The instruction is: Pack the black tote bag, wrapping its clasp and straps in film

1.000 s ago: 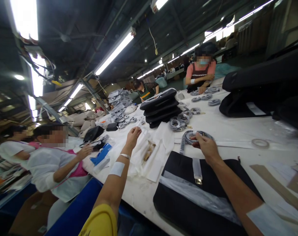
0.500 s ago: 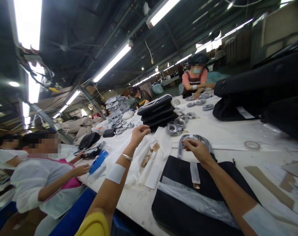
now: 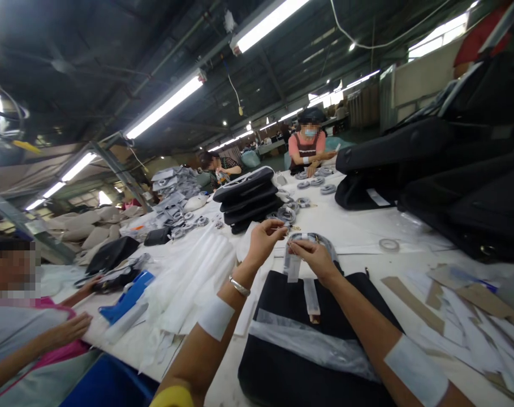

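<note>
A black bag lies on the white table, with a clear plastic band across it and a taped strap and clasp at its upper middle. Its plastic-wrapped handle arches behind it. My left hand is raised left of the handle, fingers pinched on something too small to make out. Over the left part of the handle, my right hand has its fingertips closed at a whitish tape strip that hangs below them.
Stacked black bags stand beyond my hands, near coiled wrapped straps. More black bags and a tape roll are right, above paper scraps. People work at left and across the table.
The view has turned right. My left hand has come closer to my right hand. A tape strip now shows under my right fingertips, and white sheets cover more of the table at left.
</note>
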### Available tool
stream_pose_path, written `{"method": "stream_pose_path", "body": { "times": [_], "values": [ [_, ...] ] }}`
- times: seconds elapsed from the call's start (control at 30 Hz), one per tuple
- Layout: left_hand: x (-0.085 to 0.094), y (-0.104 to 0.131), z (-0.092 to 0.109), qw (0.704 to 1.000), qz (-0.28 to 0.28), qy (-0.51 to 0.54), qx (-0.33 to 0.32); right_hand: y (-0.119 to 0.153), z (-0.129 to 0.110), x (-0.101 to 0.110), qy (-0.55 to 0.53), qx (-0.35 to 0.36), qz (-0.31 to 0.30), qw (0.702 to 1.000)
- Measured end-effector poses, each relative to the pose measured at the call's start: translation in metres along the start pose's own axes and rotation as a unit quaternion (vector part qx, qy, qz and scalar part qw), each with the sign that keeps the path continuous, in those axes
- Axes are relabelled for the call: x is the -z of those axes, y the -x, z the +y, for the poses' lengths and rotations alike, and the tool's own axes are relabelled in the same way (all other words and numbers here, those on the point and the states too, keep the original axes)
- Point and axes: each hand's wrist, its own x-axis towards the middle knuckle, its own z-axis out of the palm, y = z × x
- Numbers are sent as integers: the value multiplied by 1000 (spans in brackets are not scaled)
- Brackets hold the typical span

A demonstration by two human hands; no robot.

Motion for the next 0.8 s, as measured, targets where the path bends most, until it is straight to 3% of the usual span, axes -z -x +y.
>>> {"method": "stream_pose_path", "body": {
  "times": [0.23,0.4,0.6,0.8],
  "values": [
    [-15,8,-29,999,14,27,39,-3,1,3,57,11,73,996],
    [-3,16,-57,991,-8,-61,121,-7,7,17,183,28,121,975],
    [18,26,-98,942,-125,-124,284,-9,13,26,362,86,115,921],
    [20,32,-113,923,-187,12,336,-3,4,19,438,140,118,880]
  ]
}}
